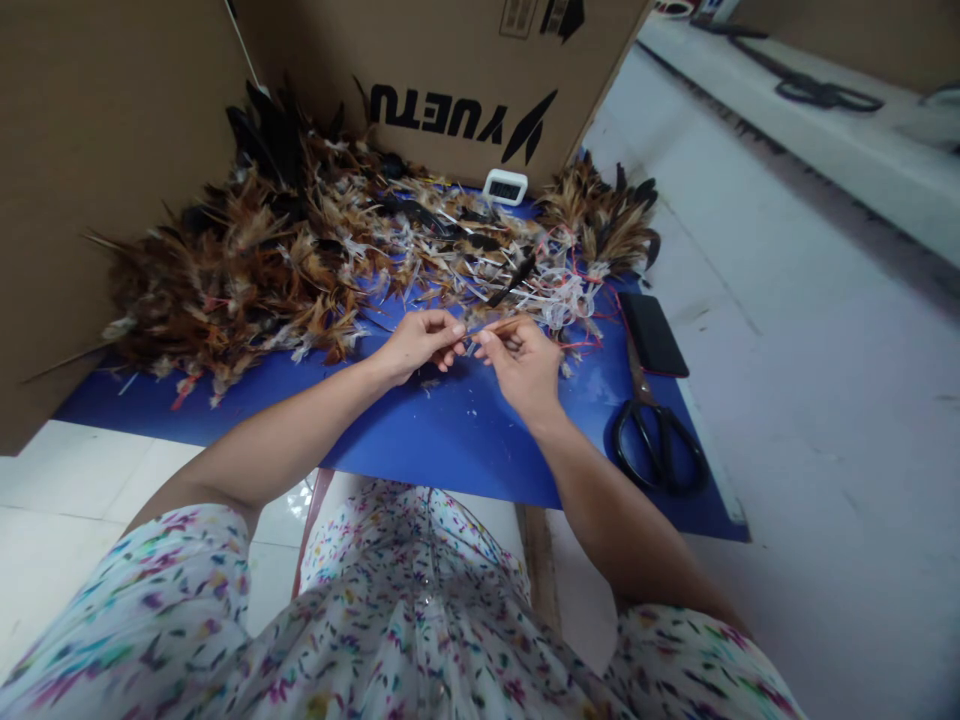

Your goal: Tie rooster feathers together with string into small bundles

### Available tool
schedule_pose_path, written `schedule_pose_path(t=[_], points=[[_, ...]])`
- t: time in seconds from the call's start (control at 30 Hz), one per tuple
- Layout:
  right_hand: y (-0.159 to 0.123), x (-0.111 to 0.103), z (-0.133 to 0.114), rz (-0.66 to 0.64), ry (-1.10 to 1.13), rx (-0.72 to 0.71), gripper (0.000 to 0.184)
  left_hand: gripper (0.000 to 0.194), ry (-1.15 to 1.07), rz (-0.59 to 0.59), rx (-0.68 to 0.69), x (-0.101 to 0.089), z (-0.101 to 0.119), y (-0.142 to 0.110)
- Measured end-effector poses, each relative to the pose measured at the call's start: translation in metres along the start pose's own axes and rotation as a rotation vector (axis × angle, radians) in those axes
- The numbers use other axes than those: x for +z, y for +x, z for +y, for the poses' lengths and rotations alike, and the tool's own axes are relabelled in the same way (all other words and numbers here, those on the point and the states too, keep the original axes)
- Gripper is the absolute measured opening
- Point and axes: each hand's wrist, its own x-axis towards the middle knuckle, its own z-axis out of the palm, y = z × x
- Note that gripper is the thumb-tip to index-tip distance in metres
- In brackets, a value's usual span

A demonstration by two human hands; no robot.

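Note:
Over the front of the blue table top, my left hand [424, 345] and my right hand [527, 368] meet almost fingertip to fingertip. Between them runs a slim brown feather [508, 325], its pale quill end near the left fingertips. Both hands are closed in a pinch on it. A small clear strip seems to hang below the fingers, too small to make out. Just behind the hands lie loose feathers [420, 255] with white quills, and a tangle of clear plastic strips [566, 295] with red string.
A large heap of brown feathers [255, 270] covers the left side; a smaller bunch [604, 220] lies back right. Black-handled scissors [660, 450] and a black phone [652, 333] lie at right. A white digital timer [505, 187] stands before a cardboard box [450, 60].

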Motion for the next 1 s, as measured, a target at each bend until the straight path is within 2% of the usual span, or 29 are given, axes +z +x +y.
schedule_pose_path(t=[0.47, 0.6, 0.83, 1.0], points=[[-0.0001, 0.0019, 0.0019, -0.061, -0.019, 0.025, 0.016, 0.042, -0.011, -0.005, 0.023, 0.003, 0.0025, -0.0014], [-0.0012, 0.0007, 0.0, -0.108, -0.087, -0.022, 0.011, 0.041, -0.023, -0.004, 0.009, 0.0031, 0.0027, -0.0017], [0.0008, -0.0023, 0.0019, -0.039, -0.089, -0.031, 0.013, 0.042, -0.022, -0.005, 0.011, 0.0038, 0.002, -0.0018], [0.0004, -0.0018, 0.0035, -0.026, -0.113, -0.011, 0.021, 0.045, -0.016, -0.006, 0.02, 0.003, -0.0001, -0.0007]])
